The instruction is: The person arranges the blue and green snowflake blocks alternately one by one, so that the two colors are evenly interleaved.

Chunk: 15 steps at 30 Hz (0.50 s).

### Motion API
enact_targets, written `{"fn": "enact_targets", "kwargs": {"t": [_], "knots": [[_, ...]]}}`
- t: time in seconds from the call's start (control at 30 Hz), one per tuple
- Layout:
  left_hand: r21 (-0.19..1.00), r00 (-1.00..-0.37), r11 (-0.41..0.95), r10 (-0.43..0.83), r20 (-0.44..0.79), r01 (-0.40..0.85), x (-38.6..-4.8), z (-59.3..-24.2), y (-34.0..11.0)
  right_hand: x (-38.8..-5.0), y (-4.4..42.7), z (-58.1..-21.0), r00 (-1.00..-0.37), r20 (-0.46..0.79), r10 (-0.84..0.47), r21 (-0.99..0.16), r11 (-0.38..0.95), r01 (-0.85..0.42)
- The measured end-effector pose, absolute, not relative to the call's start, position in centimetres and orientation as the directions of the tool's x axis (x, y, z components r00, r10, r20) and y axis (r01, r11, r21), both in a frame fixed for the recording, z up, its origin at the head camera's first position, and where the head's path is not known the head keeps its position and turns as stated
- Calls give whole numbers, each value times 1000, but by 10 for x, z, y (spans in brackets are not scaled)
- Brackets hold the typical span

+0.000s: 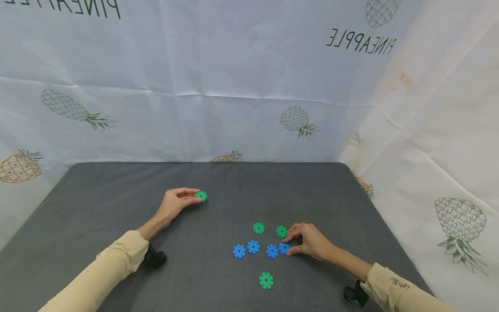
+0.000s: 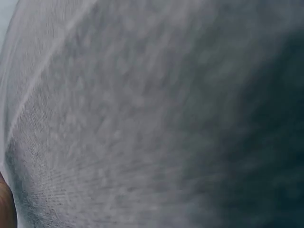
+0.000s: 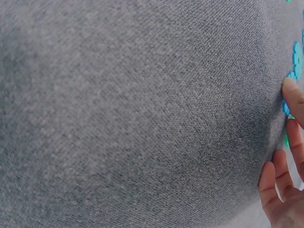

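Note:
In the head view my left hand (image 1: 174, 204) pinches a green notched plastic disc (image 1: 201, 196) between thumb and fingers, above the left-centre of the table. On the right, my right hand (image 1: 309, 242) has thumb and fingertips at the edges of a blue notched disc (image 1: 284, 248), the rightmost of several blue ones in a row. A green disc (image 1: 281, 231) lies just behind it, close to the fingertips. The right wrist view catches the thumb (image 3: 293, 97) over the blue disc at its right edge. The left wrist view shows mostly blurred cloth.
More blue discs (image 1: 239, 251) lie left of the right hand. One green disc (image 1: 258, 228) sits behind the row and another green disc (image 1: 266, 280) in front. Dark grey cloth covers the table (image 1: 187, 268); a pineapple-print curtain (image 1: 241, 78) hangs behind and at the sides.

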<state>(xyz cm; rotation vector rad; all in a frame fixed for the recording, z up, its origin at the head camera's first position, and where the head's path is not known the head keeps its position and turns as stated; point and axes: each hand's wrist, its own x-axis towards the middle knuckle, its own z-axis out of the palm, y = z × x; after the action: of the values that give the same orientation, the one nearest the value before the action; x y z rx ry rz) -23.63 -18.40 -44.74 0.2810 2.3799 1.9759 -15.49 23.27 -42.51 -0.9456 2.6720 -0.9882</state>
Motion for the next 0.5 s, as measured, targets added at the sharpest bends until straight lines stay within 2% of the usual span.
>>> {"fn": "enact_targets", "kwargs": {"t": [0.23, 0.5], "knots": [[962, -987, 255, 148, 56, 93, -249, -451, -184, -155, 233, -425, -792, 80, -605, -630, 585, -511], [944, -983, 302, 159, 91, 136, -264, -449, -184, -154, 233, -426, -784, 97, -613, -636, 568, -522]]}}
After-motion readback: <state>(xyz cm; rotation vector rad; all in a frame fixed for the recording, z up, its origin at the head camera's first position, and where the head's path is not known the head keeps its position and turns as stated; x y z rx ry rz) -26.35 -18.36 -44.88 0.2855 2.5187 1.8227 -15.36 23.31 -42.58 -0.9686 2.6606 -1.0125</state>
